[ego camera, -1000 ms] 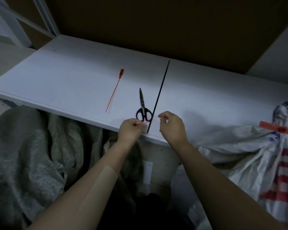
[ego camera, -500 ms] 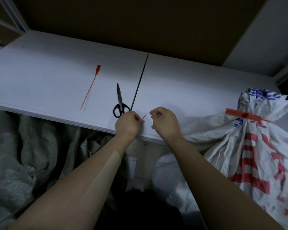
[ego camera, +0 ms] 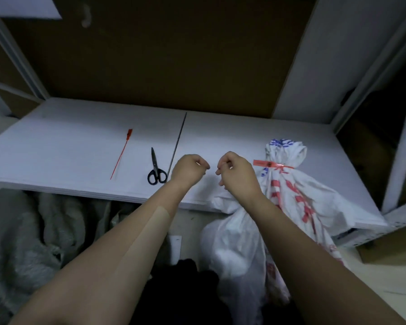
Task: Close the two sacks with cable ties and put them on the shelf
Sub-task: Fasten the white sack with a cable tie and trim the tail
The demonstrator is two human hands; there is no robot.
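1. Nearest us, our two forearms reach up over the shelf's front edge. Below them lie a grey sack slumped on the floor at left and a white sack that leans up against the shelf.

2. Our left hand is curled into a loose fist. We cannot tell whether it pinches anything; a second ago a short red sliver showed between the two hands, and now it is out of sight.

3. Our right hand is curled too, fingers drawn in, beside the left but not touching it. Both hands have risen from the shelf edge and drifted right, towards the tied sack.

4. Just beyond, the striped sack lies partly on the white shelf, its neck cinched by an orange tie. We judge this one closed but not yet fully shelved.

5. Left of the hands, the scissors lie untouched, with a long black cable tie beside them.

6. Farther left lies a spare red cable tie, likely meant for the second sack, which awaits closing.
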